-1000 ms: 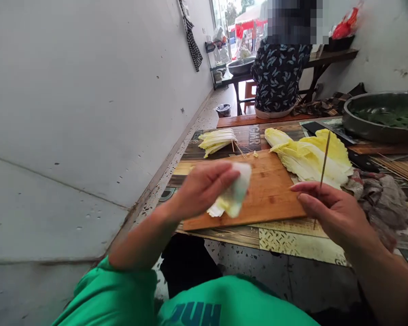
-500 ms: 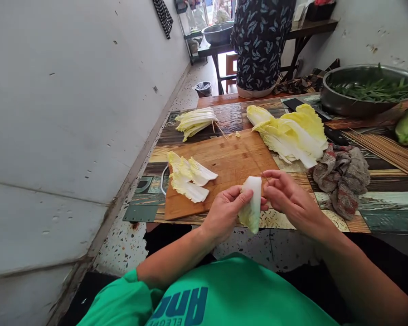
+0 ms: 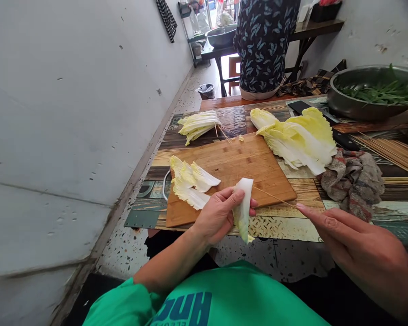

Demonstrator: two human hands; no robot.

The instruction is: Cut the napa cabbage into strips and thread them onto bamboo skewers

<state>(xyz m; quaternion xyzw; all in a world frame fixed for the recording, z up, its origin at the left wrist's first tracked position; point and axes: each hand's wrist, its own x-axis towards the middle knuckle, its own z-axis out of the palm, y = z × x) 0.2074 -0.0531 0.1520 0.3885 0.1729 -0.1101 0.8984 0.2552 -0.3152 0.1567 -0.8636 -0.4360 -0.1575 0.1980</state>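
Observation:
My left hand pinches a folded piece of napa cabbage leaf, thumb in front and fingers behind, over the near edge of the table. A thin wooden skewer runs from the leaf's right side to my right hand, which grips it with the index finger stretched along it. What looks like its other end shows past the wrist at the right edge. More cut cabbage leaves lie on the left of the wooden cutting board. Beyond the board sits a stack of skewered cabbage with sticks poking out.
Large cabbage leaves lie right of the board, by a black-handled knife. A crumpled cloth, a bundle of skewers and a metal bowl of greens are on the right. A person stands beyond the table.
My right hand has moved away from the leaf to the right and nearer me, and a length of skewer now shows between them. The left hand still holds the leaf, shifted slightly left.

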